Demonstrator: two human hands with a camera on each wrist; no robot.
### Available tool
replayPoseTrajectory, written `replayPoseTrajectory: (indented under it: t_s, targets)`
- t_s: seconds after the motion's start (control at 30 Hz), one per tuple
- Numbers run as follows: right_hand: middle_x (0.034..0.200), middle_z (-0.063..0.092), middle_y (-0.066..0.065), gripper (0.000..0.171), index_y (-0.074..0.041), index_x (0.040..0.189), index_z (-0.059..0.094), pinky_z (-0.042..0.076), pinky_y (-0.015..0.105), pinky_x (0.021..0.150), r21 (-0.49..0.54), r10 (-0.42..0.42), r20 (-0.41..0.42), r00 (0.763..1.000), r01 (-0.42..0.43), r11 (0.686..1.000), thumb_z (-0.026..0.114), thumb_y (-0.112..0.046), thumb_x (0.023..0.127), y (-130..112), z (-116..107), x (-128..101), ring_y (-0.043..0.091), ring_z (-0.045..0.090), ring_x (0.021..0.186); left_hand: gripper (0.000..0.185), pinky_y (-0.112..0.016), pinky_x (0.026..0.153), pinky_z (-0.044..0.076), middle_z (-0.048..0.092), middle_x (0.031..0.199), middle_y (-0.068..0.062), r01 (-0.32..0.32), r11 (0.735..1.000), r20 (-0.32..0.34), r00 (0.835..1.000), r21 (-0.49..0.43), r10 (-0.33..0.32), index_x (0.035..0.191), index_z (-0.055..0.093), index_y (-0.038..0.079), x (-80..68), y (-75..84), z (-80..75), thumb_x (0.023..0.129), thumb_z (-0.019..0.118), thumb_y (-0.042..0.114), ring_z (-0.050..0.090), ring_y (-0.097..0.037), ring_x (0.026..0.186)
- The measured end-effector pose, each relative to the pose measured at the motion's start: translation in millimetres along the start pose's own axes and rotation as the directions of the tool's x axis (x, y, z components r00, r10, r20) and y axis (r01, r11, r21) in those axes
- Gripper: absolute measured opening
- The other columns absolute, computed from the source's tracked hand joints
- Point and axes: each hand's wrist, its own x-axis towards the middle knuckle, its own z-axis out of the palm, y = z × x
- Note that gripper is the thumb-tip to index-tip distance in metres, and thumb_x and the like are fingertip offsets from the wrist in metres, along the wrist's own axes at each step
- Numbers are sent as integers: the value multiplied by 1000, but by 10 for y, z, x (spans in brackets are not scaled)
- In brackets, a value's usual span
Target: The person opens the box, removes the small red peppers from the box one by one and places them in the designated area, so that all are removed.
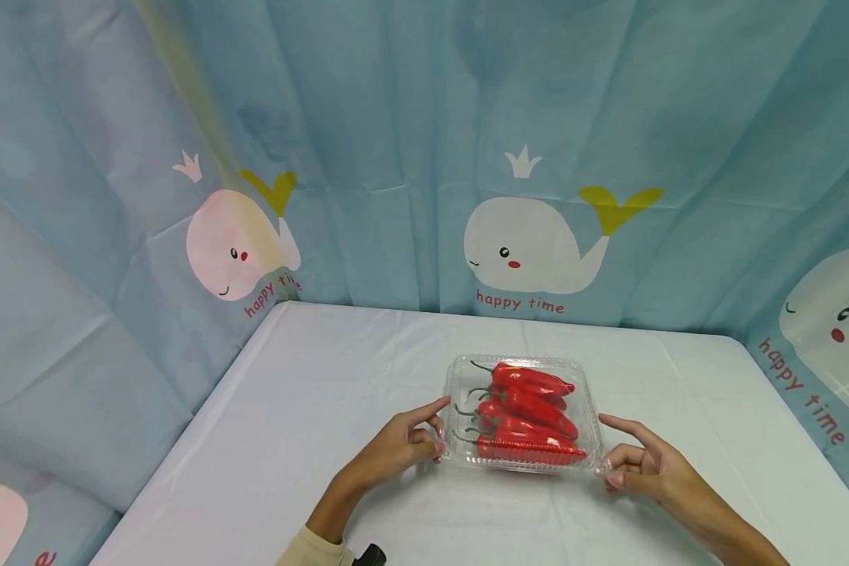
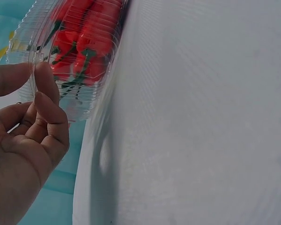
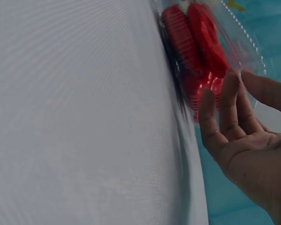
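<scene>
A clear plastic clamshell box (image 1: 460,454) with ribbed sides appears low over the white tabletop, its lid down. Inside lie several red peppers (image 1: 538,407), their thin green stems pointing left. My left hand (image 1: 389,448) pinches the rim at the box's near left corner between thumb and fingers, its index finger stretched along the left side. At the near right corner, my right hand (image 1: 654,468) pinches the rim the same way, index finger reaching along the right side. Both wrist views show the pepper box (image 2: 91,91) from its ends, with fingertips at the rim.
A white cloth (image 1: 311,377) covers the table. Blue curtains (image 1: 368,157) with printed whales hang behind it and along both sides. A beige sleeve (image 1: 314,550) and a dark band show at the left wrist.
</scene>
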Motion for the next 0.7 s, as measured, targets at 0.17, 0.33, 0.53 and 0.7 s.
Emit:
replayPoseTrajectory:
  t_s: [0.17, 0.33, 0.53, 0.7]
  targets:
    - [104, 73, 1, 68, -28, 160, 39, 62, 34, 87, 24, -43, -7, 999, 43, 999, 49, 10, 104, 34, 15, 4, 16, 71, 93, 72, -20, 69, 44, 55, 121, -14, 6, 1000, -5, 1000, 8, -6, 165, 37, 10, 5, -15, 1, 97, 57, -1, 67, -10, 83]
    - [101, 72, 0, 68, -23, 159, 38, 60, 29, 81, 15, -72, -32, 997, 73, 997, 51, 12, 102, 61, 36, 15, 12, 69, 90, 72, -20, 66, 43, 55, 120, -12, 10, 1000, -12, 1000, 16, -10, 165, 38, 11, 0, -25, 5, 97, 57, 1, 67, -9, 82]
    - [99, 73, 1, 67, -23, 158, 39, 57, 27, 75, 5, -70, -66, 995, 71, 997, 53, 12, 102, 79, 63, 23, 10, 68, 86, 72, -20, 67, 44, 55, 119, -11, 11, 1000, -17, 1000, 15, -11, 166, 38, 12, 3, -24, 10, 97, 57, 2, 67, -9, 81]
    - [99, 72, 0, 65, -25, 157, 39, 56, 29, 74, -21, -29, -92, 995, 27, 999, 55, 8, 103, 77, 79, 27, 9, 66, 84, 71, -20, 68, 44, 57, 118, -13, 4, 1000, -18, 1000, 29, -3, 165, 39, 13, 10, -22, 15, 97, 58, 2, 67, -10, 80]
